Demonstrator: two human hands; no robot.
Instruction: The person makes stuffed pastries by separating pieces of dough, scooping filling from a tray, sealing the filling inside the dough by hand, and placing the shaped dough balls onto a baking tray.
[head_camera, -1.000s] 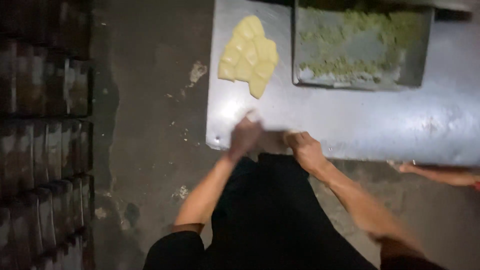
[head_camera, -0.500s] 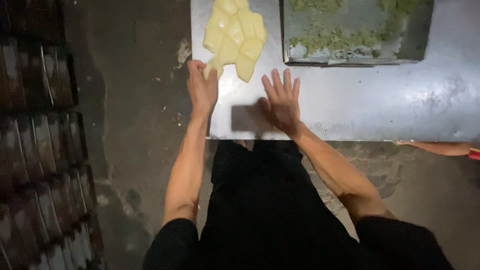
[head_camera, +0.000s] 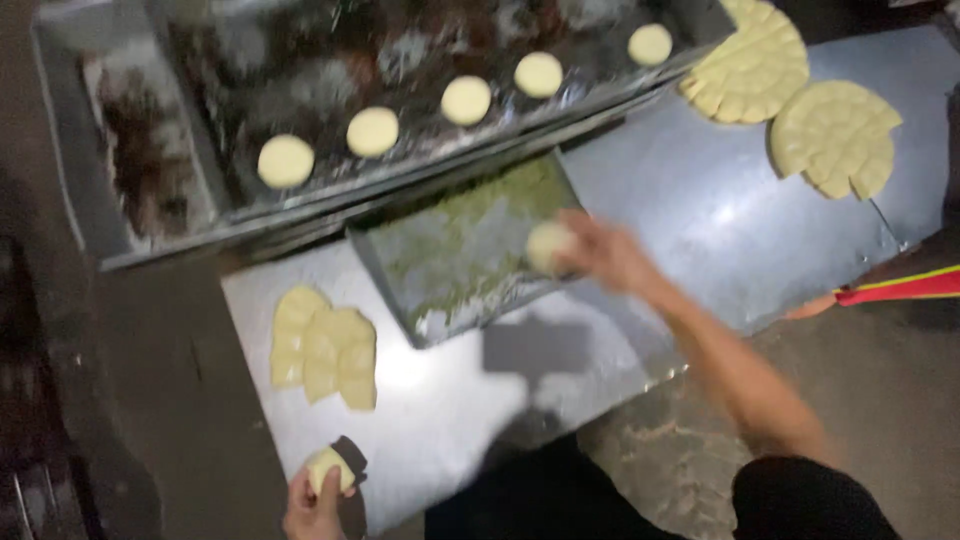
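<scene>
**Hands parted, a dough piece in each**

Since half a second earlier, both hands had left the near edge of the bench, where they had lain flat and spread, and the view had swung up to take in the griddle. I saw my right hand reaching out over the metal tray, its fingers curled loosely round a pale dough ball at the tray's right edge. My left hand stayed low at the near left corner of the steel bench, closed round a second small dough piece, thumb and fingers pinching it.

That tray held a green, crumbly filling spread across its floor. Beyond it, the dark griddle carried five round dough discs in a slanting row.

Cut dough slabs lay on the bench's left side, between my two hands and nearer the left one. Two scored round dough sheets rested at the far right corner. Another person's arm with a red sleeve came in at the right edge.
</scene>
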